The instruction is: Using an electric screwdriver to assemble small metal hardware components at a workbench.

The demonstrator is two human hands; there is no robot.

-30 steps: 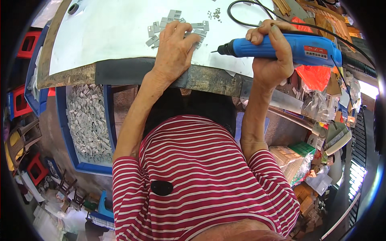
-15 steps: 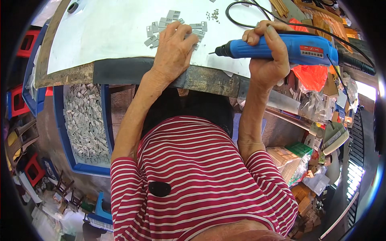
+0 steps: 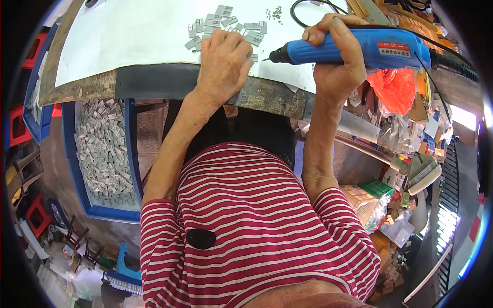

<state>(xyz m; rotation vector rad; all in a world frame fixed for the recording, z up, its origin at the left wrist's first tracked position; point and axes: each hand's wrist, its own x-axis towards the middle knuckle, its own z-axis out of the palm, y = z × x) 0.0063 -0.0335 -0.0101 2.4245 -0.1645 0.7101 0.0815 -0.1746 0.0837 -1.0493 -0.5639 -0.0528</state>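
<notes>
Right hand clamped on the blue screwdriver, left hand down among the grey pieces

Your right hand is wrapped round the blue power screwdriver, holding it roughly level above the table, its thin bit pointing left; your left hand rests with bent fingers at the near side of the small grey metal pieces, one of them showing just beside its fingers, near the bit; whether those fingers pinch a piece you cannot tell from here, since the hand covers them; the other pieces lie in a loose cluster beyond your knuckles, on the white sheet; farther off, to the cluster's right, is a scatter of tiny parts, with a looped black cable beside it; below the table edge, to your left, a blue tray holds a heap of similar pieces; to your right, past your wrist, lies a red plastic bag
</notes>
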